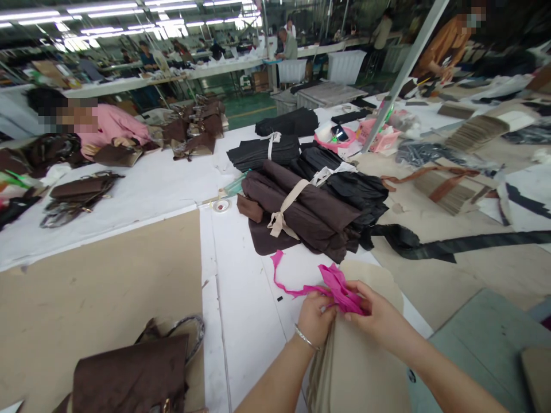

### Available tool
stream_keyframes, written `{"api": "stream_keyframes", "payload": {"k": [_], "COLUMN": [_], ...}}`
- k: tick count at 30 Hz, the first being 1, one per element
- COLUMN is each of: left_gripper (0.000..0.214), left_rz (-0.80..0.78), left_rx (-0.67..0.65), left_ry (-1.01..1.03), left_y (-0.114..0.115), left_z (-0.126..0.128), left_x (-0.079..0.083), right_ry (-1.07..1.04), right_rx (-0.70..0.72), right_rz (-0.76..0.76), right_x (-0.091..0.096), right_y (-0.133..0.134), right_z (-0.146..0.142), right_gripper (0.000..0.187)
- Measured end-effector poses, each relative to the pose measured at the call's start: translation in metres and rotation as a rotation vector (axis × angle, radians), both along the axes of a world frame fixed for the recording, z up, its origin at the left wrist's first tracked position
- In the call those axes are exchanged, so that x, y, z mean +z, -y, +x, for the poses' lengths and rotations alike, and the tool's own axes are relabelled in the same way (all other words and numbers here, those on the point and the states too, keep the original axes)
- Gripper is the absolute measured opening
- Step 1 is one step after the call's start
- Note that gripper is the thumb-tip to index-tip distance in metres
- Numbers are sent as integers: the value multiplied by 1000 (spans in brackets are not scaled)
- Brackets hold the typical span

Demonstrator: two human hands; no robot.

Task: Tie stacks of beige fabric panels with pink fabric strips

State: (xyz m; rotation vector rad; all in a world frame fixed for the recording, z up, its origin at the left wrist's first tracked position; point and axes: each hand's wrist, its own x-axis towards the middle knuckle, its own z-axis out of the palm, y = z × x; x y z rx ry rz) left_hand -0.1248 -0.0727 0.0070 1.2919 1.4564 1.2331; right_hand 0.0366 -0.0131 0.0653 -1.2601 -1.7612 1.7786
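A bright pink fabric strip (340, 289) lies bunched over a stack of beige panels (365, 361), one loose tail trailing left onto the white table. My left hand (316, 315), with a silver bangle at the wrist, is closed on the strip at the stack's left edge. From the right, my right hand (372, 307) pinches the bunched part between thumb and fingers. Whether the strip is knotted I cannot tell. Just beyond the hands sits a dark brown bundle of fabric (301, 206) tied with a cream strip.
Black fabric bundles (267, 152) stand farther back near a pink basket (333, 137). A brown handbag (131, 376) lies at lower left. A slanted metal post (400, 80) rises at right. A person in pink (114, 126) handles a brown piece at left; others work behind.
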Motion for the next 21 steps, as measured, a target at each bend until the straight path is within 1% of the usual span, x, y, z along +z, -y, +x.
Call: {"api": "stream_keyframes", "payload": {"k": [1, 3, 4, 5, 6, 7, 8, 9, 11, 13, 14, 16, 17, 19, 21], "left_gripper": [11, 10, 8, 5, 3, 4, 7, 11, 16, 14, 14, 17, 19, 21, 20], "left_rz": [-14, -46, -60, -69, -73, -76, -78, -81, -95, -106, -105, -83, -68, -42, -34], "left_rx": [-3, -13, -18, -25, -34, -44, -49, -46, -31, -23, -26, -45, -57, -69, -53], "left_ry": [-26, -62, -62, -50, -32, -17, -9, -7, -6, 2, 5, 0, -11, -52, -108], "left_y": [1, 4, 5, 6, 7, 7, 7, 7, 6, 4, 3, 2, 1, 0, -1], "left_z": [1, 2, 3, 5, 6, 8, 11, 13, 16, 18, 18, 17, 16, 14, 15], "left_x": [1, 2, 3, 3, 3, 2, 1, 0, -3, -5, -5, -3, -2, 1, 5], "right_ry": [61, 252, 352, 433, 474, 466, 416, 336, 155, 50, 50, 113, 126, 64, -74], "right_rx": [7, 36, 50, 48, 24, -26, -99, -191, -381, -494, -510, -508, -532, -655, -781], "right_rz": [59, 224, 301, 367, 409, 432, 443, 443, 409, 367, 350, 311, 277, 163, 10], "right_x": [0, 2, 3, 5, 7, 9, 10, 11, 10, 10, 10, 12, 13, 17, 22], "right_y": [0, -1, -3, -6, -9, -11, -13, -14, -14, -13, -13, -17, -21, -31, -38], "right_z": [2, 7, 9, 11, 12, 13, 14, 14, 15, 19, 23, 35, 44, 62, 78], "right_gripper": [41, 14, 14, 21, 23, 20, 14, 12, 29, 41, 41, 31, 26, 21, 20]}}
